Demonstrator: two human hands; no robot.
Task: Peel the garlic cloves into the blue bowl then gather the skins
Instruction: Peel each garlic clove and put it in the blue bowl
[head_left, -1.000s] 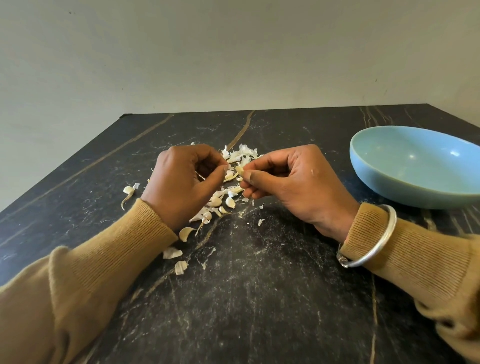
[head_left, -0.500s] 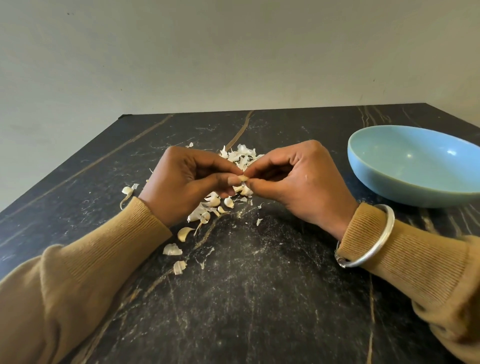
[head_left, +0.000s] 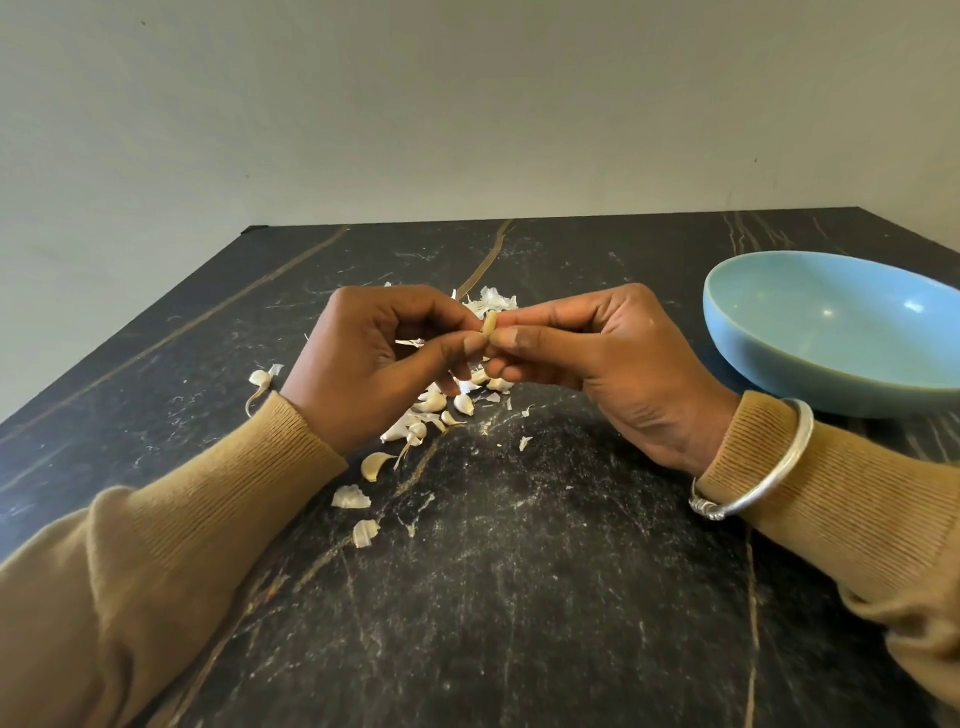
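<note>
Blue bowl (head_left: 779, 374) sits right on the dark surface (head_left: 519, 597), showing bare glaze inside.
Left hand (head_left: 374, 364) and right hand (head_left: 597, 358) each clamp a fingertip grip on one garlic clove (head_left: 489, 325), above loose cloves (head_left: 431, 402) and skins (head_left: 493, 301). Both hands are higher than a moment earlier.

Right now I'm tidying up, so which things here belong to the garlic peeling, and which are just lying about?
Job: garlic clove pinched between left hand and right hand; loose cloves; skins; blue bowl.
Not part: silver bangle on right wrist; dark table.
</note>
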